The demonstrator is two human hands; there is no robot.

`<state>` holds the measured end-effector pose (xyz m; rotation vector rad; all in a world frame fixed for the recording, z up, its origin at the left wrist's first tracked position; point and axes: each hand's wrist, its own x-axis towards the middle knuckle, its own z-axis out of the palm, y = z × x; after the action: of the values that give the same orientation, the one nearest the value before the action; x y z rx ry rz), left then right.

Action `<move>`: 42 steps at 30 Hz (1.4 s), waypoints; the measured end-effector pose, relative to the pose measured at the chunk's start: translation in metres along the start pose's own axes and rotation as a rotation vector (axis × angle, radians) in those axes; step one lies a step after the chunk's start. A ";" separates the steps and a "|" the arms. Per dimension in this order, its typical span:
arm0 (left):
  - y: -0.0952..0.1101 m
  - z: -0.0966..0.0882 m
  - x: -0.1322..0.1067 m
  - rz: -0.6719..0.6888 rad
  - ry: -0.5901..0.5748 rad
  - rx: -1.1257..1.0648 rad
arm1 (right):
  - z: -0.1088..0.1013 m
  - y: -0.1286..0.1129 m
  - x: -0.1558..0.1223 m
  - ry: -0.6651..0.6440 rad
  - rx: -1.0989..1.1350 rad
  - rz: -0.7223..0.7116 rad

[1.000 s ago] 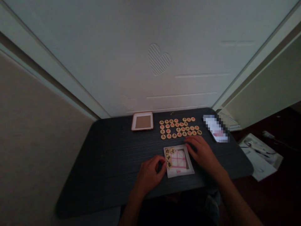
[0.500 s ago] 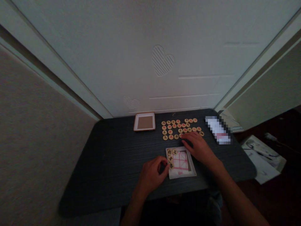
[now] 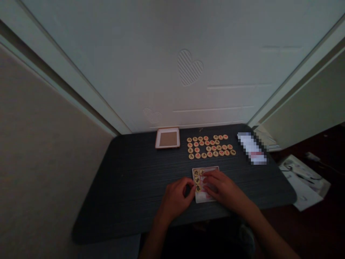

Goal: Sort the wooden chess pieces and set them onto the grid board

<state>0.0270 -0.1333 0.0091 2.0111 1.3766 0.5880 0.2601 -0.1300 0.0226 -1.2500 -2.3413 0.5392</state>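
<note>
A shallow white box (image 3: 198,199) with pink lines inside lies near the table's front edge. Several round Chinese chess pieces (image 3: 197,180) with black characters sit along its left side and upper left corner. My left hand (image 3: 179,196) holds the box's left edge, thumb and forefinger closed there. Over the right part of the box is my right hand (image 3: 222,189), its thumb and fingers apart and slightly curved; no piece shows between them. Its fingertips are close to the upper piece, and the hand hides much of the box's inside. Beyond, more chess pieces (image 3: 210,154) lie in rows, red and black.
A box lid (image 3: 159,144) with a brown panel lies at the back of the dark table (image 3: 129,187). A blurred-out phone-like thing (image 3: 252,149) is at the right. Behind stands a white door (image 3: 134,72); on the floor at right are white boxes (image 3: 302,187).
My right hand has moved from the front row of loose pieces toward me, over the box. The left hand stays at the box's edge. The view has shifted slightly.
</note>
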 end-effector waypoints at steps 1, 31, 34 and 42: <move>0.000 0.000 0.000 0.003 0.000 0.003 | 0.002 0.001 0.001 0.001 0.002 -0.004; -0.002 -0.001 0.000 0.016 -0.007 -0.015 | -0.070 0.118 0.053 0.267 -0.276 0.143; -0.002 -0.002 0.000 0.022 -0.006 -0.020 | -0.070 0.121 0.062 0.236 -0.279 0.125; -0.002 -0.001 -0.001 0.024 0.014 -0.022 | -0.052 0.101 0.066 0.169 -0.201 0.027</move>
<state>0.0245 -0.1336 0.0088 2.0118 1.3501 0.6263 0.3232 -0.0146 0.0251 -1.3601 -2.2820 0.1996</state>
